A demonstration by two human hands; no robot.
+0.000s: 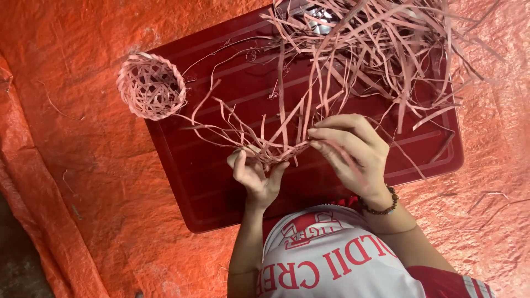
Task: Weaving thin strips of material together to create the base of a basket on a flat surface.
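- Shirt fabric, white with red lettering (326,265), is filling the bottom centre of the frame, closest to the camera, with both forearms reaching up from it.
- A dark beaded bracelet (381,207) is sitting on the wrist of the right hand (353,154), just right of centre.
- That right hand is curling its fingers (331,135) narrowly around pale pink strips, pinching them at the edge of a half-woven piece (270,152) in the middle of the frame.
- The left hand (256,174), slightly left of centre, is cupping under the same woven piece, its thumb and fingers closing on the bottom of it (how tightly, I cannot tell).
- The half-woven piece is hanging between the two hands, touching both, with loose strip ends sticking upward and to the left from it.
- A dark red tray (221,182) is lying flat beneath the hands, spanning the centre of the frame; the hands are hovering over its lower half.
- A pile of loose pink strips (375,49) is spreading over the upper right part of the tray, spilling past its edge at the upper right of the frame.
- A small round woven basket (152,85), made of the same pink strips, is resting at the tray's upper left corner, well apart from both hands, its open mouth tilted toward the camera.
- An orange tarp (72,138) is covering the ground all around, wrinkled along the left edge of the frame.
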